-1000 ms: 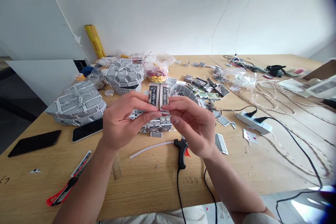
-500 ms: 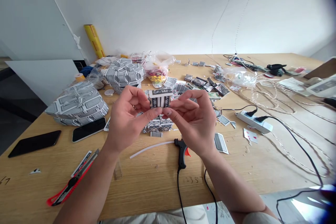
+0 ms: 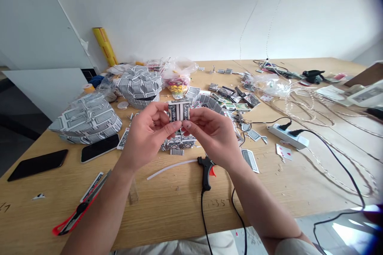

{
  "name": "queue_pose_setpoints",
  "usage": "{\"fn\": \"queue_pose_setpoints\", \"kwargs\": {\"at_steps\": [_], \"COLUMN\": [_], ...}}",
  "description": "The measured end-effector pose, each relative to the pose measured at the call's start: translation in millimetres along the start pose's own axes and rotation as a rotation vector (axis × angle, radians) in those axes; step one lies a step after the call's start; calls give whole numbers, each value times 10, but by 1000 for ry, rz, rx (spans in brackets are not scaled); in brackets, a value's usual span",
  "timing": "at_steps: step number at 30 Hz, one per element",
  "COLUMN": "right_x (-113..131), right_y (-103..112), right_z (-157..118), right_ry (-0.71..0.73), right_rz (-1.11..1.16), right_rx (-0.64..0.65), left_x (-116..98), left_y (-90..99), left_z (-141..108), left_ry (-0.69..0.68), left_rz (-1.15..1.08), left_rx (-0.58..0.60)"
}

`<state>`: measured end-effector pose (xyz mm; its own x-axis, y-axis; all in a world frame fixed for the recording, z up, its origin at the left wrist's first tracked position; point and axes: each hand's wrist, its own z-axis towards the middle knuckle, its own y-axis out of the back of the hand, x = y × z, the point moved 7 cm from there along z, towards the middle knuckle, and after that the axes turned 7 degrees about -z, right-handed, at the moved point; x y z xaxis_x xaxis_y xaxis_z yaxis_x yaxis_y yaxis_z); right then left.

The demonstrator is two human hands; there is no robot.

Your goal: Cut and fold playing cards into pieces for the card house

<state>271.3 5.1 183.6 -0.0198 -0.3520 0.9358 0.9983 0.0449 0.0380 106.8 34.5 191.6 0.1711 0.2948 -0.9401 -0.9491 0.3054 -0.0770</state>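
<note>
One black-and-white patterned card piece (image 3: 179,111)

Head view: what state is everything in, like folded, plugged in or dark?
Left hand, pinching
Right hand, pinching
Playing-card piece, folded, held between them
Hot-glue gun, lying down
Power strip, two plugs in
Black smartphone, screen dark
White-edged smartphone, screen dark
Utility knife, lying down
Hearts card, face up
Yellow roll, tilted
</note>
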Motion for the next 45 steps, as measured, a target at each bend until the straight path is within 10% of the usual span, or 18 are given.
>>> {"fn": "queue_pose_setpoints", "kwargs": {"at_steps": [21, 45], "right_x": [-97, -93], "right_y": [39, 93], "right_z": [39, 49], "right_ry": [11, -45], "right_rz": [-163, 111], "right_rx": [-106, -132], "left_x": [13, 63], "left_y": [-16, -119], "left_z": [22, 36], "left_ry": [28, 75], "left_rz": [364, -30], "left_rx": [243, 256]}}
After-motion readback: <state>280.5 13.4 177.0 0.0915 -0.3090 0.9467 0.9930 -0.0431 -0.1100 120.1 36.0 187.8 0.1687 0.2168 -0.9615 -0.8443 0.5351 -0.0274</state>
